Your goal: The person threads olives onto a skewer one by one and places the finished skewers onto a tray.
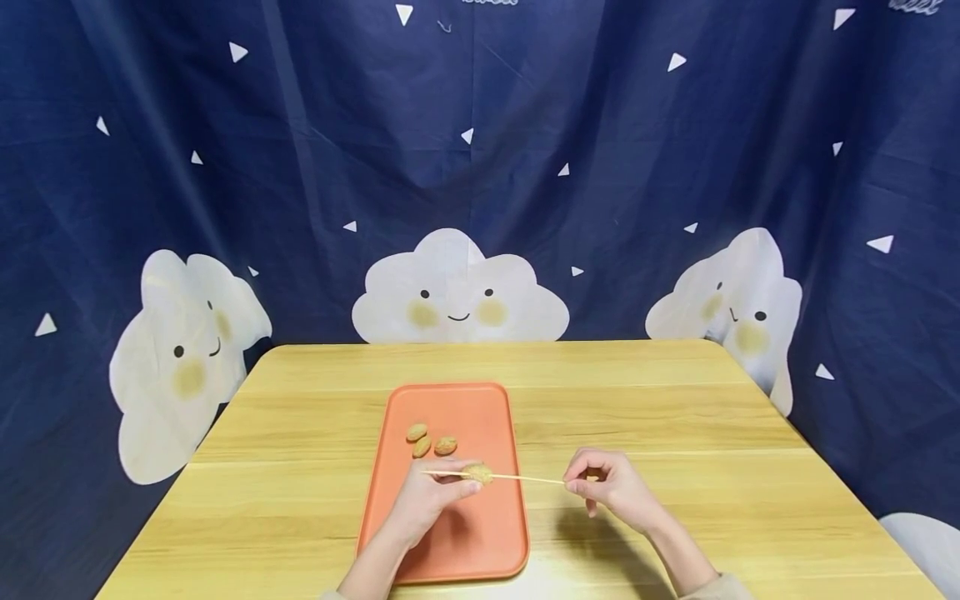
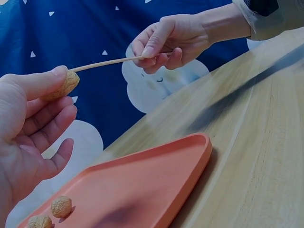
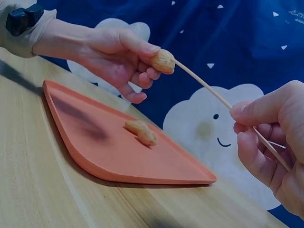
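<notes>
My left hand pinches a golden-brown, wrinkled oval food ball between thumb and fingers, above the orange tray. A thin wooden skewer runs through the ball, with a short length showing on its left side in the head view. Over the table to the right, my right hand grips the skewer between thumb and curled fingers. In the right wrist view the skewer slants from the ball down into the right palm. Three similar balls lie on the tray beyond the left hand.
The orange rectangular tray has a low raised rim and sits left of centre on a light wooden table. Behind the table hangs a dark blue curtain with white clouds and triangles.
</notes>
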`<state>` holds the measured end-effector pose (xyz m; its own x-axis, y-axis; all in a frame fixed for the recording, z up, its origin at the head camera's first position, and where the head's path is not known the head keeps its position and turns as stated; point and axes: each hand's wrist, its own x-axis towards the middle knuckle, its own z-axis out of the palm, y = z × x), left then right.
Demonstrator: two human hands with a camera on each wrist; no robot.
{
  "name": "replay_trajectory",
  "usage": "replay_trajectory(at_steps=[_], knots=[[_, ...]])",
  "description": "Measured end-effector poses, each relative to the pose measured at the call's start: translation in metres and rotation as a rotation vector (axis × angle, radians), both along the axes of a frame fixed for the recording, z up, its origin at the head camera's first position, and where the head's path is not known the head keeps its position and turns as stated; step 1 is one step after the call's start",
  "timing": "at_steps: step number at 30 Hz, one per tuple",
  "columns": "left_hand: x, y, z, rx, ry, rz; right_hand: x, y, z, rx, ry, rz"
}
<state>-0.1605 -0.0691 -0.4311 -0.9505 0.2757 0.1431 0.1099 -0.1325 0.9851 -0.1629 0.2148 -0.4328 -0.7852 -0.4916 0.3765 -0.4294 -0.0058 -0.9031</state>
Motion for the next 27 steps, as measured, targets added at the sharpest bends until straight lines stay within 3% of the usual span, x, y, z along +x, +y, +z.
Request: replay_trajectory(at_steps=[11,27], knots=[[0.001,0.002,-0.002,0.030,-0.021,-0.002,0.001,-0.006,0.002,0.006,-0.008,-0.007],[0.001,0.001,-0.001,-0.038,-0.018,0.012,-0.002,-0.016,-0.002,-0.034,-0.009,0.006]])
